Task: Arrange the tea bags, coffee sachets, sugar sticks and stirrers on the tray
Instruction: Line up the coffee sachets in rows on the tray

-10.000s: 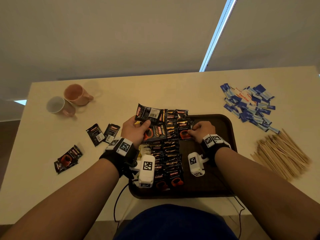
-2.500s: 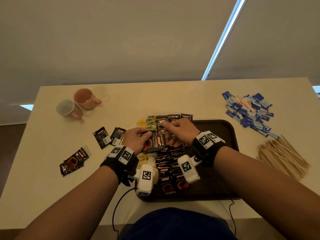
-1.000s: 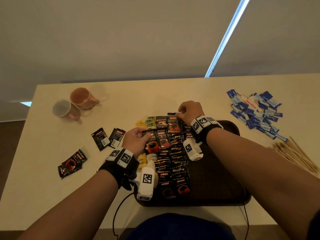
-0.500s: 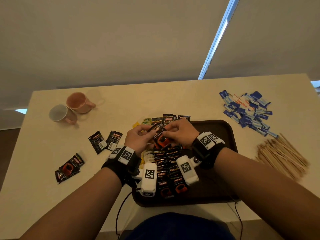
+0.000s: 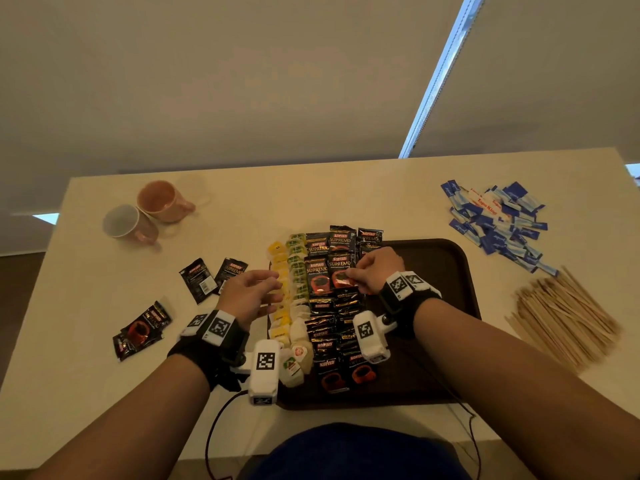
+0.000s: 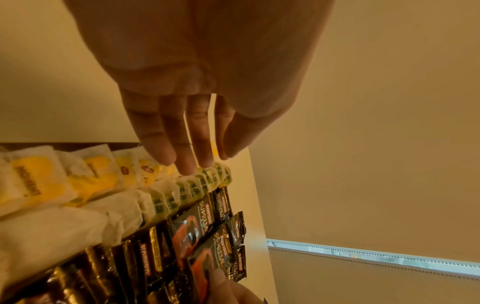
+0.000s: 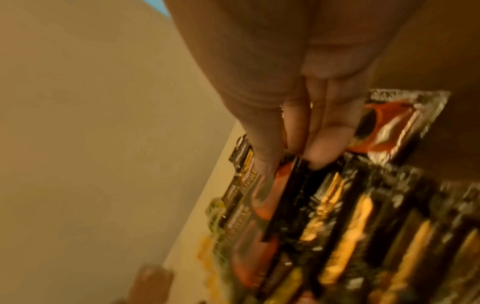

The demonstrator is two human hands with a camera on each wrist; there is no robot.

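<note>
- Brown tray (image 5: 446,271): lower centre of the head view, on a cream table (image 5: 311,199).
- Coffee sachets (image 5: 332,327): two overlapping columns on the tray's left half, running from the near edge up past the far rim; long axes point up-frame, printed tops away from the person.
- Tea bags (image 5: 289,299): yellow and green tagged, in two columns just left of the coffee columns, same up-frame run.
- Right hand (image 5: 377,270): fingers curled, thumb and fingertips pinching the lower right edge of one Kopiko sachet (image 5: 341,271) lying in the upper part of the right coffee column.
- Left hand (image 5: 247,292): fingers straight and slightly apart, holding nothing, hovering at the left edge of the tea bags.
- Loose sachets (image 5: 213,278): four or so on the table, left of the left hand.
- Sugar sticks (image 5: 498,220): blue and white heap, upper right, off the tray.
- Wooden stirrers (image 5: 564,317): bundle at right, long axes slanting up-left.
- Two mugs (image 5: 145,213): upper left.
</note>
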